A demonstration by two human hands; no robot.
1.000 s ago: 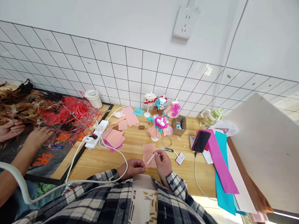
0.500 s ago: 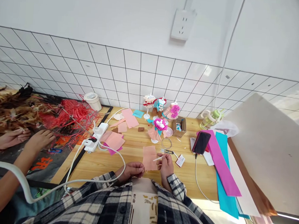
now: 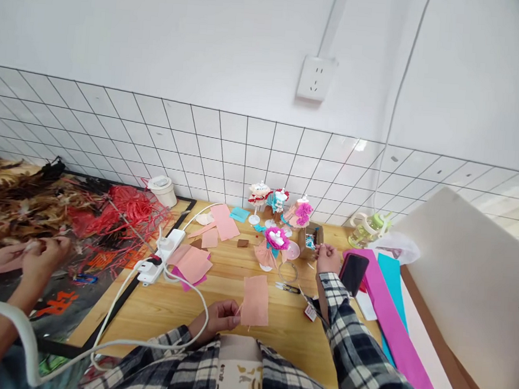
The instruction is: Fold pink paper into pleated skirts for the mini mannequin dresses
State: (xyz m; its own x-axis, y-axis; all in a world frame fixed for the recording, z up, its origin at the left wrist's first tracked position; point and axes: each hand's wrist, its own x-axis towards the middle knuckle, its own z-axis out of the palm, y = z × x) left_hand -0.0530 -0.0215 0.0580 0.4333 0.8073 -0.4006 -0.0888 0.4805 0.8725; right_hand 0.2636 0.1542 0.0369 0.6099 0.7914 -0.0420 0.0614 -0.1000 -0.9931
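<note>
My left hand (image 3: 219, 316) rests near the table's front edge, fingers curled in a pinch at the left edge of a peach paper sheet (image 3: 255, 299). My right hand (image 3: 327, 258), in a plaid sleeve, is stretched out to the small brown cardboard box (image 3: 310, 238) and its fingers are closed at the box's right side; what they grip is too small to make out. Small scissors (image 3: 287, 288) lie between the paper and the box. Paper-dressed dolls on stands (image 3: 275, 238) are just left of the box.
A black phone (image 3: 352, 273) lies right of my right hand, with magenta (image 3: 388, 322) and teal paper strips and a large white board (image 3: 470, 292) beyond. A white power strip (image 3: 161, 256) and cables lie left. Another person's hands (image 3: 37, 256) work at red strands (image 3: 125, 206) on the far left.
My right hand left the paper in front of me and reached forward-right to the cardboard box. The white stick it held is no longer seen. The left hand stays by the paper.
</note>
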